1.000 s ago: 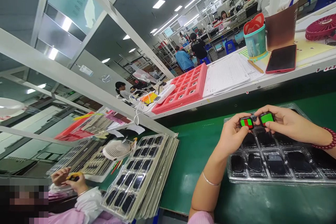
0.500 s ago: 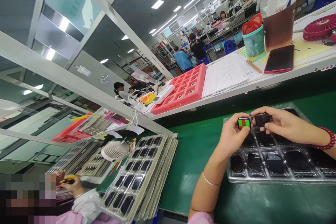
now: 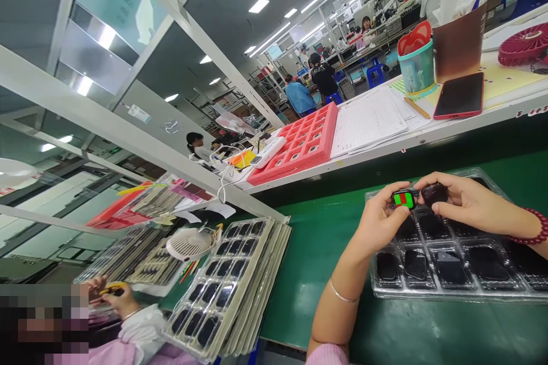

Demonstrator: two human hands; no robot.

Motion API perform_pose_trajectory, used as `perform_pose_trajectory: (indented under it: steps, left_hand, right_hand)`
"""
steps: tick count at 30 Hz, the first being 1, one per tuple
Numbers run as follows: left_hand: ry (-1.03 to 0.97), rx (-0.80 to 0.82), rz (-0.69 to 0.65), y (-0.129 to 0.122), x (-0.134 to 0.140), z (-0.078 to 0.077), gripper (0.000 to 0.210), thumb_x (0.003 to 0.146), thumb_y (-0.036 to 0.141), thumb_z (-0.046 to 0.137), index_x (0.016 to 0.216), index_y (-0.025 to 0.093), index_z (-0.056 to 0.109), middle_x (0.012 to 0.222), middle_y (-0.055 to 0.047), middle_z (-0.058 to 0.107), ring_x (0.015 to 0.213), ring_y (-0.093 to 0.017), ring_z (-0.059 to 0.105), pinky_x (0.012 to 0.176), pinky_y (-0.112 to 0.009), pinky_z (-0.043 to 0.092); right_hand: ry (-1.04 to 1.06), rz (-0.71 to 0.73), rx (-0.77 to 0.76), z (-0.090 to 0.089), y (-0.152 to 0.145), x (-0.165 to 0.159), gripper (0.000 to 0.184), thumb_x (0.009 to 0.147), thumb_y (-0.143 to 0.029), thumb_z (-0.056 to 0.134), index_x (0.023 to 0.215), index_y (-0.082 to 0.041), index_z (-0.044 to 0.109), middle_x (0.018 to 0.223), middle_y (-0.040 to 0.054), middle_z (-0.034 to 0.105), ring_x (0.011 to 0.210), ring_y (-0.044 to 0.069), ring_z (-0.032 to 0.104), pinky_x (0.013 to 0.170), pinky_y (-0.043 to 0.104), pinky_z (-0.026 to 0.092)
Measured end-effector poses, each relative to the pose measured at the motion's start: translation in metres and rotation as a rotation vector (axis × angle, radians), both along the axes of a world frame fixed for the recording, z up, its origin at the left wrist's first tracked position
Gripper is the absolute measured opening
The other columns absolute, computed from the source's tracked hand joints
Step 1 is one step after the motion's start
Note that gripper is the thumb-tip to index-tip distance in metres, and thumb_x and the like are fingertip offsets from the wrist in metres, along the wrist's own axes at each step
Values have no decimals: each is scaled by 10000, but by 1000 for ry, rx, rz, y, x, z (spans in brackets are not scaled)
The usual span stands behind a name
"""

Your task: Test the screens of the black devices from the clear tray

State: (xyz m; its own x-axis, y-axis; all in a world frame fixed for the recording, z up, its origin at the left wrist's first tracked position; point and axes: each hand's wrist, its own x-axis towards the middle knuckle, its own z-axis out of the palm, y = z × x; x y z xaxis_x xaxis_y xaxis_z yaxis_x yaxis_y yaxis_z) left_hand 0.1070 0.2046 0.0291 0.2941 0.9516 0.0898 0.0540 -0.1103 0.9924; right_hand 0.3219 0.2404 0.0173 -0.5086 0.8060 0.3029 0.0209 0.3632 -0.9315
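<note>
My left hand (image 3: 381, 219) is closed on a small smartwatch body (image 3: 403, 199), thumb at its lower edge. Its screen is lit in green and red blocks. Close beside it, my right hand (image 3: 466, 202) pinches a dark, rounded-square piece (image 3: 434, 196), perhaps another watch body; its exact kind is unclear. The two pieces nearly meet, and I cannot tell whether they touch. Beneath both hands lies a clear plastic tray (image 3: 445, 295) with dark watch-like pieces in its pockets, including one dark piece (image 3: 414, 266) in the front row. My hands cover part of the back rows.
Left on the green bench (image 3: 299, 296) stands a stack of filled trays (image 3: 240, 285). A white fan (image 3: 190, 244) sits behind it. A co-worker's hand (image 3: 124, 299) is at lower left. The shelf carries a red foam tray (image 3: 299, 142), papers (image 3: 368, 122), a phone (image 3: 460, 96) and a cup (image 3: 416, 68).
The lit watch has turned slightly and shifted a little right, showing more of its screen. The dark piece in my right hand has tilted and moved slightly right. Both grips stay closed.
</note>
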Motion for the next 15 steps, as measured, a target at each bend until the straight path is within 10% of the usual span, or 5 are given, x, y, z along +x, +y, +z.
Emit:
perform_pose_trajectory:
  steps: [15]
  left_hand:
    - [-23,-4,63,1,2,1,336,859,435,717,1025,144,690,917,-83,720,821,-172,663,703,-265,558]
  right_hand:
    - [-88,4,21,-2,-1,0,245,885,-316,643,1104,-220,697,870,31,720,618,184,617,552,299,497]
